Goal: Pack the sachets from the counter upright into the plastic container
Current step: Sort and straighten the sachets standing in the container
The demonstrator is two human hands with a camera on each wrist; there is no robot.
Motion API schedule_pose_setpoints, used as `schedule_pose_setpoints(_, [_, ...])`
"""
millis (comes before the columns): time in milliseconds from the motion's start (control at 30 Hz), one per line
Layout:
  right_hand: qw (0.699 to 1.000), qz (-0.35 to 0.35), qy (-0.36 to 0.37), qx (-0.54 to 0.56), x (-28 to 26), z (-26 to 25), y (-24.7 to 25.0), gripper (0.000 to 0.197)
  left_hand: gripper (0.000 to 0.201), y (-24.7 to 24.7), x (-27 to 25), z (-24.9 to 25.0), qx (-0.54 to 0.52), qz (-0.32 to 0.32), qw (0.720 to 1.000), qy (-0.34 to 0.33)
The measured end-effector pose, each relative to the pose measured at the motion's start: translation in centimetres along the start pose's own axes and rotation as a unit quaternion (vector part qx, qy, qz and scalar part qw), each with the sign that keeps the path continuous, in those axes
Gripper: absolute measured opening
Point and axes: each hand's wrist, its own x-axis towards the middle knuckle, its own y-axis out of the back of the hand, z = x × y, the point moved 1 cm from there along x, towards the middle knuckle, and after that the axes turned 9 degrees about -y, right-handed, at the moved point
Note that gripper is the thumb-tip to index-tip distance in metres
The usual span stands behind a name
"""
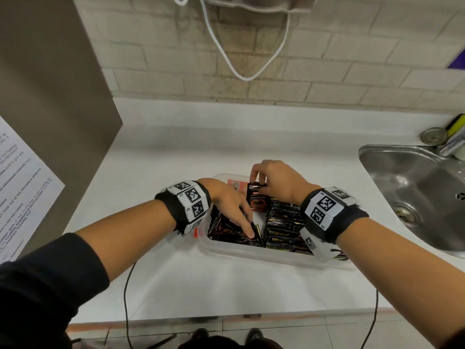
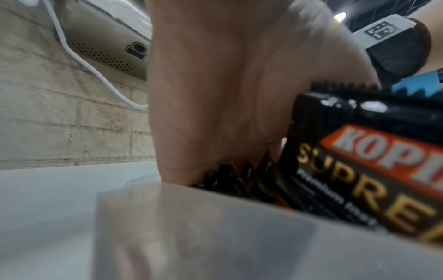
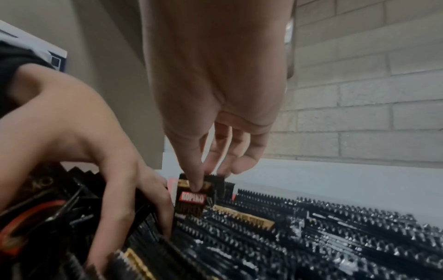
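Observation:
A clear plastic container (image 1: 254,253) sits on the white counter (image 1: 191,149), packed with black sachets. Upright rows (image 1: 285,222) fill its right half. My right hand (image 1: 259,183) pinches the top edge of one black and red sachet (image 1: 258,201), upright at the far middle. The right wrist view shows thumb and fingers (image 3: 196,181) on that sachet (image 3: 191,203). My left hand (image 1: 241,217) lies with straight fingers on a leaning stack of sachets (image 1: 226,229) in the left half, pressing it leftward. In the left wrist view the palm (image 2: 215,94) is beside a sachet (image 2: 371,170) above the container wall (image 2: 215,236).
A steel sink (image 1: 372,152) lies to the right, with a strainer (image 1: 434,136) and a sponge (image 1: 455,125) behind it. A brown panel (image 1: 50,96) with a printed notice (image 1: 22,185) stands at the left. A white cable (image 1: 239,66) hangs on the brick wall. Thin black cables (image 1: 127,293) trail over the counter's front edge.

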Motion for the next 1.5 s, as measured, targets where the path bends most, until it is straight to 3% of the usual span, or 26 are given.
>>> schedule_pose_setpoints(300, [1.000,-0.003,-0.002,-0.021,-0.7,-0.6,-0.2,0.018,0.065,0.0,-0.3,-0.1,0.004,0.002,1.000,-0.001])
schedule_pose_setpoints(367, [0.999,-0.038,0.015,0.019,-1.2,-1.0,0.0,0.018,0.062,0.0,-0.4,-0.1,0.002,0.002,1.000,-0.008])
schedule_pose_setpoints(467, [0.988,-0.145,-0.007,0.052,-2.3,-1.3,-0.1,0.025,0.056,0.2,-0.5,-0.3,-0.008,0.008,1.000,-0.021])
schedule_pose_setpoints(667, [0.979,-0.201,-0.016,-0.022,-3.3,-2.2,-1.2,0.028,0.045,0.5,-0.5,-0.6,-0.021,0.009,0.999,-0.042])
schedule_pose_setpoints(967, [0.983,-0.176,-0.039,0.015,-3.2,-2.9,-3.1,0.048,0.032,0.7,-0.5,-0.9,-0.031,0.025,0.998,-0.058])
schedule_pose_setpoints(1067, [0.981,-0.180,-0.049,0.047,-3.0,-3.0,-3.0,0.044,0.028,0.5,-0.5,-0.9,-0.043,0.025,0.997,-0.060])
schedule_pose_setpoints(1500, [0.974,-0.157,-0.084,0.140,-2.7,-1.2,1.4,0.034,0.052,0.1,-0.1,-0.8,0.017,0.000,1.000,-0.024])
